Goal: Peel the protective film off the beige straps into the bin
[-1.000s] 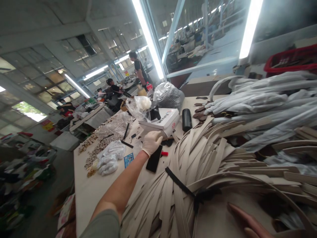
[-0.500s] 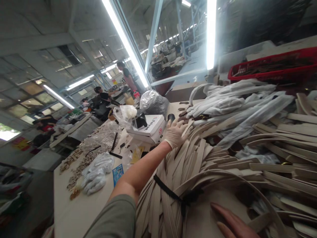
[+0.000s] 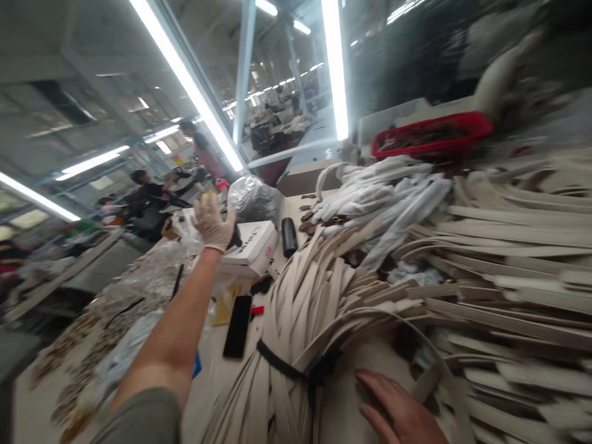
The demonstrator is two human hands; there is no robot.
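My left hand (image 3: 213, 223), in a thin whitish glove, is raised with its fingers spread over the left end of a white box (image 3: 253, 245), near a clear plastic bag. Bare and low in the view, my right hand (image 3: 400, 410) has its fingers apart and lies beside a thick bundle of beige strips (image 3: 296, 314). A black band (image 3: 282, 364) goes around that bundle. Between the box and the strips stands a black cylinder (image 3: 289, 237). A black phone (image 3: 237, 327) lies on the table (image 3: 208, 401) below the box.
White wrapped strips (image 3: 370, 191) are heaped behind the bundle, with a red basket (image 3: 430, 137) beyond them. More beige strips (image 3: 522, 246) cover the right side. A silvery bag (image 3: 254, 198) sits behind the box. Small brown pieces (image 3: 83, 364) lie at left. People work in the background.
My left hand has moved off the beige strips, leftwards to above the box end, and its fingers are spread. The view has turned right. The phone and more of the cylinder now show.
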